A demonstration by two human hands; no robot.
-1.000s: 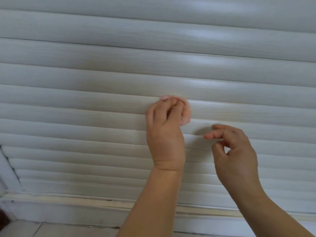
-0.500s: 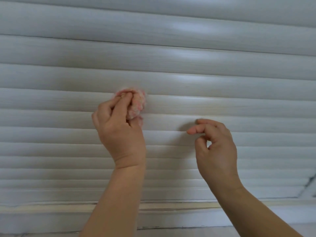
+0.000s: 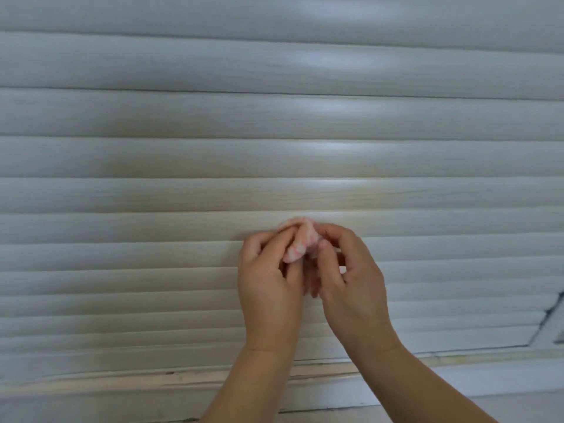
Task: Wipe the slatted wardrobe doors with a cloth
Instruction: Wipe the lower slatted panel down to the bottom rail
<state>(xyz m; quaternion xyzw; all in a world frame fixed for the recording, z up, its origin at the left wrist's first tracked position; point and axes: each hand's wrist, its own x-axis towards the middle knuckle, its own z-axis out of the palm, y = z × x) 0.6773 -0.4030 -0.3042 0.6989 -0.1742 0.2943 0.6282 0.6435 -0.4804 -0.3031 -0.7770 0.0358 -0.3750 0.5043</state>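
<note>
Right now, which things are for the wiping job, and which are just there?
For the job:
pink cloth
left hand and right hand, both holding it
slatted door

Just there:
bottom frame rail
corner joint at right

Slats (image 3: 183, 166) above the fingers (image 3: 276, 245): pale whitish wood-grain finish w/ fine horizontal streaks, smooth, semi-gloss, soft light patches on the rounded faces. Cloth (image 3: 300, 239) between the fingers of both hands: soft fuzzy fabric, pink & white, matt, bunched. Bottom rail (image 3: 152, 378) below the fingers: painted white, duller, w/ dark cracks and chipped spots along its edge. Frame joint (image 3: 546, 319) far to the right of the fingers: same white paint, dark seam line.
</note>
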